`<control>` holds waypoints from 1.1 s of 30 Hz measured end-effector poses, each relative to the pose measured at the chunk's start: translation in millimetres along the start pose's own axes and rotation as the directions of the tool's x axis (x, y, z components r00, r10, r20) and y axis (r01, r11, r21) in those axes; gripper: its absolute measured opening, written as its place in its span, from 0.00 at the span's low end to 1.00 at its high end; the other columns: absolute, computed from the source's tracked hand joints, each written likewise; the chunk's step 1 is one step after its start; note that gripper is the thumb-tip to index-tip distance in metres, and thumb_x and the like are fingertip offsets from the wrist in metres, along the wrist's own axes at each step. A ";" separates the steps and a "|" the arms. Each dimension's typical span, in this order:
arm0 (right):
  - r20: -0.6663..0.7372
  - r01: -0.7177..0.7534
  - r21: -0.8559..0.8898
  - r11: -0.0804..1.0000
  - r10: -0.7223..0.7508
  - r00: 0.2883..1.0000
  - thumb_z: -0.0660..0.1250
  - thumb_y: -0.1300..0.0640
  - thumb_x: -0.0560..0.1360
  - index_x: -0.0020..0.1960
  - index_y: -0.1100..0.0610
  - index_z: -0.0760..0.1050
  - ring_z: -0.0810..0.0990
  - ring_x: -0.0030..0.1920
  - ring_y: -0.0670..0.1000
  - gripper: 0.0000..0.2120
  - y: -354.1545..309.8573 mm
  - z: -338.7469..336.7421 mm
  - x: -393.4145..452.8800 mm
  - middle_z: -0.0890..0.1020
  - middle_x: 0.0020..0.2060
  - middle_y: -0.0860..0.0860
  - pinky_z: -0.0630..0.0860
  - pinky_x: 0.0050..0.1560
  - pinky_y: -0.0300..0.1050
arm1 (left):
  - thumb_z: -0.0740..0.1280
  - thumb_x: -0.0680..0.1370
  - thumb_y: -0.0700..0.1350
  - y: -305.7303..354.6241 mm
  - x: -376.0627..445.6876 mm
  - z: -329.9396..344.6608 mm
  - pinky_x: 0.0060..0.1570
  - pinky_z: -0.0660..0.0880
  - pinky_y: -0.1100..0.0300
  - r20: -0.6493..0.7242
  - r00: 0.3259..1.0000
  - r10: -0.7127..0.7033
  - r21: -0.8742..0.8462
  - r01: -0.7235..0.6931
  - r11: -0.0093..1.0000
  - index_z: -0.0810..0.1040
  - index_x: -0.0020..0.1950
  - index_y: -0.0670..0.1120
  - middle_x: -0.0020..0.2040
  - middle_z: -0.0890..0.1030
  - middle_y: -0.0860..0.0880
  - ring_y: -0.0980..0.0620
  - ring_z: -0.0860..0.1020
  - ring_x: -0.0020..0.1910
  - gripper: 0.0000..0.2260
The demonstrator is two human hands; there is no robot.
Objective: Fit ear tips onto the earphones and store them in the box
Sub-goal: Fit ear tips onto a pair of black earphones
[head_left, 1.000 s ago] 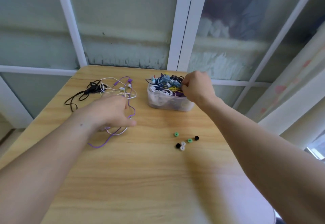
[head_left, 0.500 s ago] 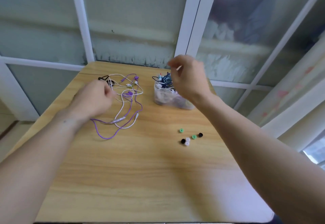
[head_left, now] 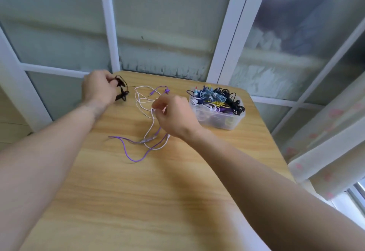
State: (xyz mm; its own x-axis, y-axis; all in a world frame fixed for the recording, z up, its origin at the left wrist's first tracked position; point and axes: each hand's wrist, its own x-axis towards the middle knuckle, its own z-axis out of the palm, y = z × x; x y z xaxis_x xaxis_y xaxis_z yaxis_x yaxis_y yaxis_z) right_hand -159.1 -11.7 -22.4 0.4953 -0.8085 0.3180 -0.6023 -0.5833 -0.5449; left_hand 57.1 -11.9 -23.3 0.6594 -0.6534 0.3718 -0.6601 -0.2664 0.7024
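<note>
My left hand (head_left: 98, 89) grips a bundle of black earphones (head_left: 121, 90) at the table's far left corner. My right hand (head_left: 173, 114) hovers over a tangle of white earphones (head_left: 141, 100) and purple earphones (head_left: 126, 150) in the middle, pinching the white cable near its top. A clear plastic box (head_left: 236, 121) stuffed with several coloured earphones stands at the far right. My right arm hides the spot where the loose ear tips lay.
The wooden table (head_left: 138, 201) ends close behind the cables, against a white-framed window (head_left: 227, 33). The box stands near the table's right edge. A curtain (head_left: 325, 142) hangs off to the right.
My right hand left the box and came down left onto the white and purple cables. My left hand moved further left to the black earphones and took hold of them. The camera turned left.
</note>
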 end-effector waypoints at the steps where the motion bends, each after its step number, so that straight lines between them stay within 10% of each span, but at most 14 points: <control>1: -0.020 -0.017 0.042 0.999 0.018 1.000 0.66 0.63 0.72 0.49 0.54 0.83 0.82 0.44 0.53 0.11 -0.1 -3.5 -1.7 0.86 0.45 0.51 0.79 0.49 0.46 | 0.68 0.76 0.42 5.1 -0.4 -7.3 0.51 0.74 0.59 -0.017 1.000 0.005 -0.081 -0.006 0.997 0.82 0.50 0.43 0.46 0.83 0.42 0.45 0.81 0.47 0.06; 7: -0.062 -0.053 0.236 0.970 0.070 0.996 0.70 0.61 0.72 0.57 0.56 0.80 0.80 0.41 0.47 0.14 -13.5 -31.8 -19.2 0.82 0.46 0.48 0.74 0.46 0.39 | 0.63 0.80 0.36 54.0 -26.7 -46.0 0.34 0.80 0.60 0.147 0.985 0.095 -0.522 -0.005 0.853 0.75 0.49 0.43 0.37 0.79 0.45 0.60 0.79 0.25 0.04; 12: 0.089 -0.202 0.611 0.766 0.187 0.978 0.80 0.55 0.67 0.77 0.46 0.56 0.81 0.59 0.51 0.47 -20.9 -51.5 -42.4 0.71 0.61 0.49 0.78 0.61 0.50 | 0.63 0.80 0.36 106.3 -89.3 -61.2 0.33 0.80 0.59 0.324 0.910 0.258 -0.631 0.004 0.776 0.74 0.48 0.45 0.36 0.80 0.46 0.55 0.80 0.26 0.05; 16: 0.130 -0.187 0.865 0.466 0.152 0.980 0.75 0.68 0.71 0.70 0.54 0.68 0.84 0.51 0.58 0.32 -4.2 -68.6 -76.8 0.80 0.57 0.60 0.83 0.48 0.56 | 0.63 0.80 0.36 120.2 -137.7 -56.6 0.36 0.80 0.57 0.498 0.819 0.286 -0.668 0.152 0.729 0.77 0.51 0.40 0.37 0.81 0.45 0.51 0.80 0.32 0.04; 26: 0.336 -0.393 0.597 0.700 0.227 0.914 0.76 0.63 0.72 0.55 0.62 0.78 0.84 0.35 0.56 0.14 47.9 -91.5 -157.0 0.82 0.40 0.56 0.80 0.32 0.45 | 0.68 0.77 0.46 88.2 -225.0 -19.0 0.35 0.76 0.55 0.775 0.619 0.124 -0.495 0.475 0.727 0.75 0.56 0.42 0.41 0.80 0.40 0.46 0.77 0.33 0.11; 33: 0.496 -0.517 0.640 0.568 0.208 0.843 0.77 0.64 0.68 0.70 0.53 0.68 0.84 0.55 0.59 0.35 69.1 -97.2 -182.0 0.82 0.56 0.62 0.77 0.63 0.55 | 0.65 0.79 0.39 73.3 -246.8 -3.0 0.27 0.73 0.61 0.723 0.662 0.200 -0.493 0.292 0.819 0.79 0.49 0.41 0.34 0.79 0.46 0.51 0.75 0.27 0.04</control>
State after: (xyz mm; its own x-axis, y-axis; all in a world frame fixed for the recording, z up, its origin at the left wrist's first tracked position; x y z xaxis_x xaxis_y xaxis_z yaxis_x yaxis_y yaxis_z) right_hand -351.8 87.5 -42.5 0.6028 -0.7639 -0.2302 -0.1974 0.1367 -0.9707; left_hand -152.9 132.0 -61.8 0.0443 -0.9976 -0.0526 -0.1708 -0.0595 0.9835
